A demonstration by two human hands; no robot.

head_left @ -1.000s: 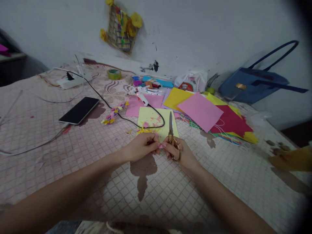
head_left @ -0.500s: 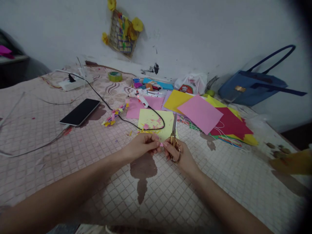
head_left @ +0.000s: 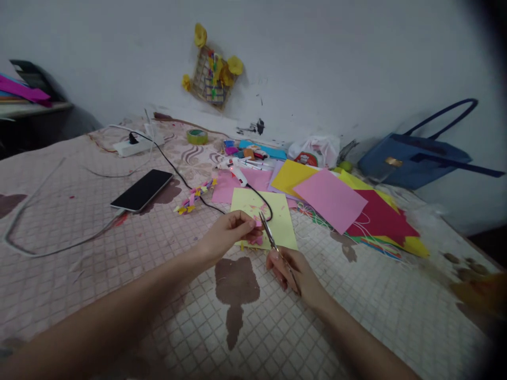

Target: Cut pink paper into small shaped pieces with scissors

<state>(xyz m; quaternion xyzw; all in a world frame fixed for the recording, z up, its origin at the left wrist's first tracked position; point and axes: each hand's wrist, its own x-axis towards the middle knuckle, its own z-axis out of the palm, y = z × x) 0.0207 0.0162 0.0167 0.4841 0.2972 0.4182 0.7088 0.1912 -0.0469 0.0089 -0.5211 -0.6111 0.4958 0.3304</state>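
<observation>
Between the thumb and fingers of my left hand (head_left: 232, 232) is a small piece of pink paper (head_left: 257, 222). My right hand (head_left: 295, 272) grips a pair of scissors (head_left: 271, 236), its blades pointing up and left, close to the pink piece. Whether the blades touch the paper I cannot tell. Beneath both hands' fingertips lies a pale yellow sheet (head_left: 285, 224) strewn with pink paper scraps. Behind it a white glue gun (head_left: 237, 174) rests on a pink sheet (head_left: 222, 190). A garland of small coloured paper bits (head_left: 195, 196) lies to the left.
A tablet (head_left: 142, 190) on a cable lies at left, near a white power strip (head_left: 134, 145). Green tape (head_left: 197, 137) stands further back. Coloured sheets (head_left: 332, 200) and loose strings spread at right, before a blue handbag (head_left: 414, 158). The glue gun's black cord crosses the yellow sheet.
The scissors have swung from upright to slanting left, their tips now by the pink paper. My hands have moved apart slightly. The whole view has shifted a little.
</observation>
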